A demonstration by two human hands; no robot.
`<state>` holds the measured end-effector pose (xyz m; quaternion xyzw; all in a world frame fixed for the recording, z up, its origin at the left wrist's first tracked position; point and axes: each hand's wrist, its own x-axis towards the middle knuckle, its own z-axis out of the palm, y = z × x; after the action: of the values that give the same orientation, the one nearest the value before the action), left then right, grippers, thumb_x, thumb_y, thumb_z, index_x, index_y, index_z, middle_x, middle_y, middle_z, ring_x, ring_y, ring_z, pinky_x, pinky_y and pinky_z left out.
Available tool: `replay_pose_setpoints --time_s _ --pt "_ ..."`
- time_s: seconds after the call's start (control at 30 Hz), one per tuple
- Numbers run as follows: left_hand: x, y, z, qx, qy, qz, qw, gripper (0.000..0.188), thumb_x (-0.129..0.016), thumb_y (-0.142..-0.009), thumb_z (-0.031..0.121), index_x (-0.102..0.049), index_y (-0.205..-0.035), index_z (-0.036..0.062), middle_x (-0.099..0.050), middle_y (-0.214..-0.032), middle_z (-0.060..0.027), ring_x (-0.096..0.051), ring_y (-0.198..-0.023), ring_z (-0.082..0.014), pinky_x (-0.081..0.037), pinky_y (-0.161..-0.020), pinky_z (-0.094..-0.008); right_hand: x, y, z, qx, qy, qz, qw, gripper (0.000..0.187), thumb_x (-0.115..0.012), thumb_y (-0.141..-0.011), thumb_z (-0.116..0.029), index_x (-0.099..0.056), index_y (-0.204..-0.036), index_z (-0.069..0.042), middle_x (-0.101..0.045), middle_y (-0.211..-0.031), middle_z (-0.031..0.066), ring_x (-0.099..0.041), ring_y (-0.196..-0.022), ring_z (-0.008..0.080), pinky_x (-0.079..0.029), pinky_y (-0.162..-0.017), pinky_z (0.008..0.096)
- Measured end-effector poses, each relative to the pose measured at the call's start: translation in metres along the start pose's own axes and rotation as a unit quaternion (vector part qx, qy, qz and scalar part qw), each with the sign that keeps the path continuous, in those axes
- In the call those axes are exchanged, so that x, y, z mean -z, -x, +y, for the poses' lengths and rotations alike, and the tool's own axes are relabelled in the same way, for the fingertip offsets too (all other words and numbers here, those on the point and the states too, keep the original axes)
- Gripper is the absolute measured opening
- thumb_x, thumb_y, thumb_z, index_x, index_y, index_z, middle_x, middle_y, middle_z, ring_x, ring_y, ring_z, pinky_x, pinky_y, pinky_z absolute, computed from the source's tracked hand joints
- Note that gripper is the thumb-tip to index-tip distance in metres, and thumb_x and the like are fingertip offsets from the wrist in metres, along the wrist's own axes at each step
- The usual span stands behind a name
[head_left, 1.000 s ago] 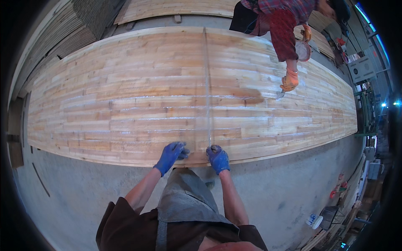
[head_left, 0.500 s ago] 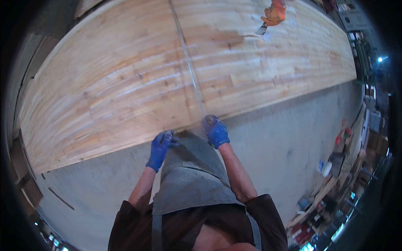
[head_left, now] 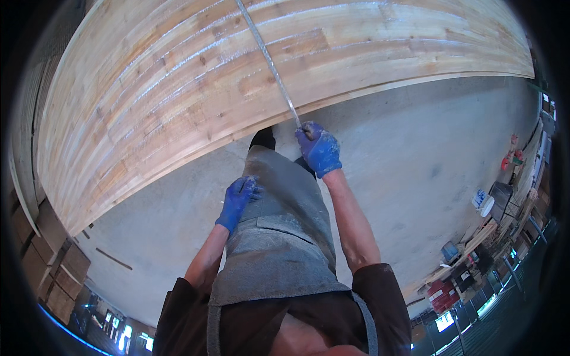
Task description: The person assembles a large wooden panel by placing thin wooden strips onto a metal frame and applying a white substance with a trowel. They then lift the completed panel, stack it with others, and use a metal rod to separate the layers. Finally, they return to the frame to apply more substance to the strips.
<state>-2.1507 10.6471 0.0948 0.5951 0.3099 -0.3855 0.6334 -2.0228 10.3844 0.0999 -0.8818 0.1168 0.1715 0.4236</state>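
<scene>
A long, thin, pale metal rod [head_left: 268, 59] lies slantwise across a large panel of light wood strips [head_left: 202, 95]. Its near end reaches past the panel's front edge. There my right hand [head_left: 319, 149], in a blue work glove, is closed around it. My left hand [head_left: 239, 199], gloved in the same blue, is beside the front of my grey apron [head_left: 279, 219]. Its fingers are loosely bent and partly apart, and I see nothing held in them. Shiny wet-looking streaks run along the panel's strips.
Grey concrete floor [head_left: 404, 178] lies between me and the panel. To the right are a white bucket [head_left: 485, 206], a red box [head_left: 442, 295] and loose timber. Stacked wooden pieces [head_left: 59, 273] stand at the left, and a thin dark strip [head_left: 113, 258] lies on the floor.
Both my hands have come away from the panel's edge, the right holding the rod's end. The panel sits higher in view. Another person's orange-gloved hand with a scraper has left the view.
</scene>
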Motion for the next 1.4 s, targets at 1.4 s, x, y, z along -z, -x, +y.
replay_pose_setpoints --time_s 1.4 --pt "-0.119 -0.087 0.095 -0.172 0.044 0.150 0.973 0.023 -0.070 -0.094 0.018 -0.072 -0.110 0.0015 -0.071 -0.095 -0.0026 -0.061 -0.082 -0.0077 -0.050 -0.072 -0.0241 -0.030 0.004 0.028 0.063 -0.014 0.048 0.997 0.012 -0.069 -0.089 -0.019 -0.071 -0.093 -0.008 -0.069 -0.081 0.0146 -0.069 -0.074 0.0330 -0.053 -0.067 0.0397"
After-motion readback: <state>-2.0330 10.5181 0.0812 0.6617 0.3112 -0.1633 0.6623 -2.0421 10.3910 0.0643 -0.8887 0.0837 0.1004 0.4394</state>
